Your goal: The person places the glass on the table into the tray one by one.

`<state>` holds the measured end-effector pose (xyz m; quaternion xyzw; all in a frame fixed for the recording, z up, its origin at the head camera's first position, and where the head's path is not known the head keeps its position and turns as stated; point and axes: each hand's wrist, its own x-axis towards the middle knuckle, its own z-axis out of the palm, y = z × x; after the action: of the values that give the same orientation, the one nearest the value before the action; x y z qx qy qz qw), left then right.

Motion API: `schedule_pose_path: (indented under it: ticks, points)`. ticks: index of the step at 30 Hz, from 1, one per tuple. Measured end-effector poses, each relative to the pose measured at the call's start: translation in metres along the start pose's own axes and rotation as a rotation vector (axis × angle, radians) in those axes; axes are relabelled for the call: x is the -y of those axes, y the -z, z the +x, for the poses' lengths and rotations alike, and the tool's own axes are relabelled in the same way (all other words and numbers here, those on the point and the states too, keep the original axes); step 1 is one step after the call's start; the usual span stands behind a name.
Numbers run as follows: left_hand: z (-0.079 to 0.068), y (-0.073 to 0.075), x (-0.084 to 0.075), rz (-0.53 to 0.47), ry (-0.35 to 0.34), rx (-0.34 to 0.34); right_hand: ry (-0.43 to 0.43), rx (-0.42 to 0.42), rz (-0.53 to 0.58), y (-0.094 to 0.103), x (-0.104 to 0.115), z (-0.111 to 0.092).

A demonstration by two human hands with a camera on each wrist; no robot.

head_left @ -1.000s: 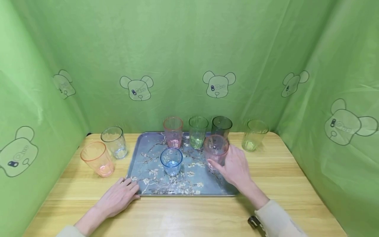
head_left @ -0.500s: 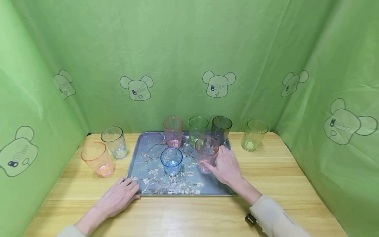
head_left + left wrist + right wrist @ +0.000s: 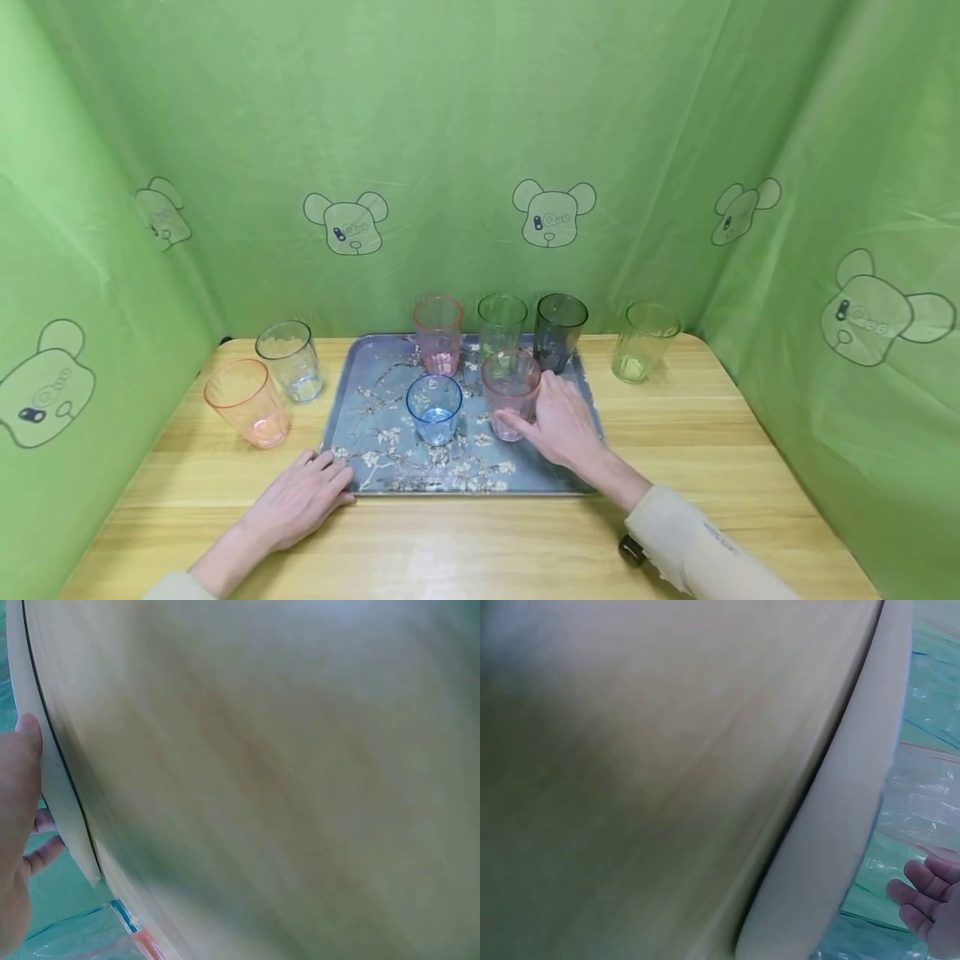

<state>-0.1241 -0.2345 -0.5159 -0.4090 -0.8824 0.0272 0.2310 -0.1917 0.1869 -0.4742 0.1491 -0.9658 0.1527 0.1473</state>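
Observation:
In the head view, my right hand (image 3: 561, 423) grips a pale pink glass (image 3: 512, 375) low on its side, thumb across the front. The glass is upright over the right half of the flower-patterned tray (image 3: 465, 482). My left hand (image 3: 303, 493) holds the tray's front left corner, fingers at its edge. A short blue glass (image 3: 434, 407) stands left of the held one. Behind them are a pink glass (image 3: 438, 333), a green glass (image 3: 501, 321) and a dark grey glass (image 3: 561, 325). The right wrist view shows the fingertips (image 3: 904, 891) beside the pink-rimmed glass (image 3: 926, 799).
Left of the tray, an orange glass (image 3: 247, 404) and a clear glass with a dark rim (image 3: 291, 362) stand on the wooden table (image 3: 465, 550). A yellow-green glass (image 3: 645, 343) is to the right. Green curtains (image 3: 450, 125) enclose the back and sides.
My right hand has brought the pale pink glass leftward and slightly nearer, towards the blue glass, uncovering more of the dark grey glass. The left hand has stayed at the tray corner.

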Motion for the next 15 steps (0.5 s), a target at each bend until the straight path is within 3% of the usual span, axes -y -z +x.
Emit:
schedule_pose_path:
  ticks: [15]
  points:
    - [-0.0001,-0.0002,0.0007,-0.006,0.003,0.007,-0.008,0.015,0.048,-0.0029,0.0045,-0.0003]
